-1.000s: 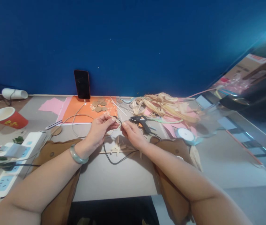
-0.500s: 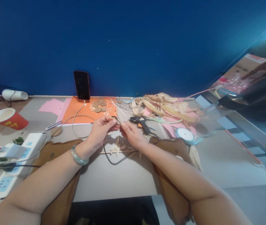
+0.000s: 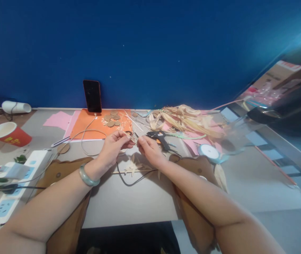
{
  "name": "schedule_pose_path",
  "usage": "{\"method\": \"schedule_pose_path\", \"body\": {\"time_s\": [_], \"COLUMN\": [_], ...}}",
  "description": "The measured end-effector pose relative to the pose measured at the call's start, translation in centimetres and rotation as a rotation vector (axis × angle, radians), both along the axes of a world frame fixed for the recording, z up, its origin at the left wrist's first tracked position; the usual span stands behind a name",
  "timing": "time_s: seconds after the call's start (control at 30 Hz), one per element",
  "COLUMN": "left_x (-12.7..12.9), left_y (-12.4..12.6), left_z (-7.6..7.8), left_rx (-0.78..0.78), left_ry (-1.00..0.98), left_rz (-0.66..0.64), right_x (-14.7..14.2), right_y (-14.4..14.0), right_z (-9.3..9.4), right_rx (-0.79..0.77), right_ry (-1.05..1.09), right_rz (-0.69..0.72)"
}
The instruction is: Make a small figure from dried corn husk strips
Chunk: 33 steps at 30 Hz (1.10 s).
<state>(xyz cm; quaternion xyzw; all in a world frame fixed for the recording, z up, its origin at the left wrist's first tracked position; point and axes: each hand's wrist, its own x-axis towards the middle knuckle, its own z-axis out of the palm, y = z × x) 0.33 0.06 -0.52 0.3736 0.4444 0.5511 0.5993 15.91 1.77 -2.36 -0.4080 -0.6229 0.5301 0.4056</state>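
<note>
My left hand (image 3: 117, 143), a jade-coloured bangle on its wrist, pinches a small pale strip of dried husk (image 3: 129, 136) between thumb and fingertips. Just to its right, my right hand (image 3: 150, 150) is closed in a pinch too; what sits between its fingers is too small to make out. A narrow gap parts the two sets of fingertips. Below them a thin stick with pale husk petals (image 3: 133, 165) lies on the table. Right behind my right hand is a black glue gun (image 3: 161, 138), its cable (image 3: 126, 184) looping under my hands. Dried husks (image 3: 184, 120) are heaped farther back.
A phone (image 3: 92, 96) leans on the blue partition behind orange paper (image 3: 83, 125) bearing several brown discs (image 3: 110, 124). Leftward stand a red paper cup (image 3: 11, 135) and a power strip (image 3: 7, 208). A ribbon roll (image 3: 208, 151) lies right. Brown cushions (image 3: 193, 197) lie under both forearms.
My fingertips, which met half a second ago, are now slightly apart. Both arms otherwise stay nearly where they were, and the things on the table have not moved.
</note>
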Motion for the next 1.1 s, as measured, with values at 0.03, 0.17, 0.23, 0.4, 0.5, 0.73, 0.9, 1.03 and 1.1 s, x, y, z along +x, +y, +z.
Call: {"method": "schedule_pose_path", "body": {"time_s": [0.03, 0.17, 0.23, 0.4, 0.5, 0.73, 0.9, 1.03, 1.1], "left_x": [0.0, 0.2, 0.3, 0.0, -0.2, -0.1, 0.1, -0.2, -0.3], "left_y": [0.0, -0.1, -0.1, 0.0, 0.0, 0.0, -0.1, 0.1, 0.2], "left_z": [0.1, 0.0, -0.2, -0.4, -0.1, 0.0, -0.2, -0.4, -0.3], "left_rx": [-0.014, -0.051, -0.033, 0.017, 0.035, 0.039, 0.005, 0.037, 0.047], "left_ry": [0.021, 0.16, 0.241, 0.318, 0.279, 0.1, 0.103, 0.069, 0.056], "left_rz": [-0.023, -0.168, -0.209, -0.169, -0.086, -0.074, -0.07, -0.033, -0.01], "right_x": [0.0, 0.3, 0.4, 0.5, 0.5, 0.4, 0.4, 0.3, 0.2], "right_y": [0.0, 0.1, 0.0, 0.1, 0.2, 0.2, 0.2, 0.3, 0.3], "right_z": [-0.1, 0.3, 0.7, 1.0, 0.8, 0.8, 1.0, 0.6, 0.4], "right_rx": [-0.008, 0.018, 0.034, 0.059, 0.07, 0.065, 0.078, 0.047, -0.003], "right_ry": [0.026, 0.002, -0.05, -0.047, -0.066, -0.056, -0.028, 0.003, 0.028], "right_rz": [-0.007, -0.023, -0.031, -0.048, -0.046, -0.047, -0.035, -0.029, -0.021]}}
